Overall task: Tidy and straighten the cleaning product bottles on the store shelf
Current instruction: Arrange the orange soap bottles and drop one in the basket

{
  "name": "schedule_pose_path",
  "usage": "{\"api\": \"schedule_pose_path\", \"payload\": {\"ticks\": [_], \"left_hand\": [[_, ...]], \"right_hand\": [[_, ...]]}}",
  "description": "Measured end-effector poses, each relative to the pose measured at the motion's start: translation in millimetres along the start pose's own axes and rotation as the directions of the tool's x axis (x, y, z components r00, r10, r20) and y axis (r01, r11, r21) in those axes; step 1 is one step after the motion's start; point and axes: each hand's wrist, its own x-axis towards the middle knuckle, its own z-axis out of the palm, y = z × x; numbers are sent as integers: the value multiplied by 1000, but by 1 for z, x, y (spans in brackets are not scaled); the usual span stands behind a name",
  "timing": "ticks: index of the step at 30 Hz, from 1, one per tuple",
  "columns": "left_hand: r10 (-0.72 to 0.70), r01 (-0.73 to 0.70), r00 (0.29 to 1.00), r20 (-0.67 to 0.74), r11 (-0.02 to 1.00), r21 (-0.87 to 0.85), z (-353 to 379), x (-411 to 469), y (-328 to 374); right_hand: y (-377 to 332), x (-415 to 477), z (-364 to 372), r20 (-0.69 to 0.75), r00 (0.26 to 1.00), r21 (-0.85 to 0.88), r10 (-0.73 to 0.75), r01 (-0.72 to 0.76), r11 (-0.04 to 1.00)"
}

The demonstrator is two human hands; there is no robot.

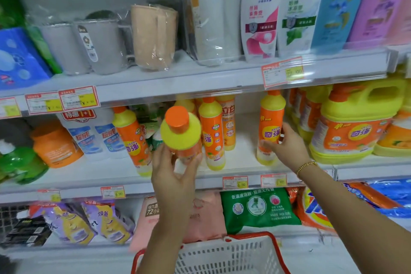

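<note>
The middle shelf (240, 160) is filled with orange and yellow bottles. A standing bottle (270, 118) is held upright by the right grip (287, 147), fingers curled round its middle. A tipped bottle (181, 138) is held in front of the shelf by the left grip (175, 173), wrapped round its bottom, cap (177, 119) pointed up toward the camera. To be stood up, it likely must be tipped back and pushed away.

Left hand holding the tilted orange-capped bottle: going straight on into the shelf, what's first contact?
Likely the upright orange-and-yellow plastic bottle standing just behind the left hand and its tilted orange-capped yellow bottle; the gap in depth is unclear.
</note>
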Motion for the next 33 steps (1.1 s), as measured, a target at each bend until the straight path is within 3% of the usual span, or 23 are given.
{"api": "schedule_pose_path", "payload": {"ticks": [6,9,17,20,26,33], "left_hand": [[50,-32,927,372,998,-53,75,-17,35],[46,-33,882,469,999,-36,121,-13,30],[-113,81,884,454,993,88,183,10,-9],[-201,175,864,462,980,97,192,14,-23],[-256,226,811,526,967,121,197,6,-44],[-306,293,854,421,951,97,224,14,-60]], "right_hand": [[12,6,-27,3,999,-42,35,-35,999],[13,3,-32,-33,999,-73,-9,7,997],[26,-3,-17,-185,982,-56,26,-37,998],[43,-8,-5,-168,983,-73,69,-82,994],[53,-2,-6,-113,991,-164,69,-87,983],[58,38,-4,-63,994,-157,87,-96,983]]}}
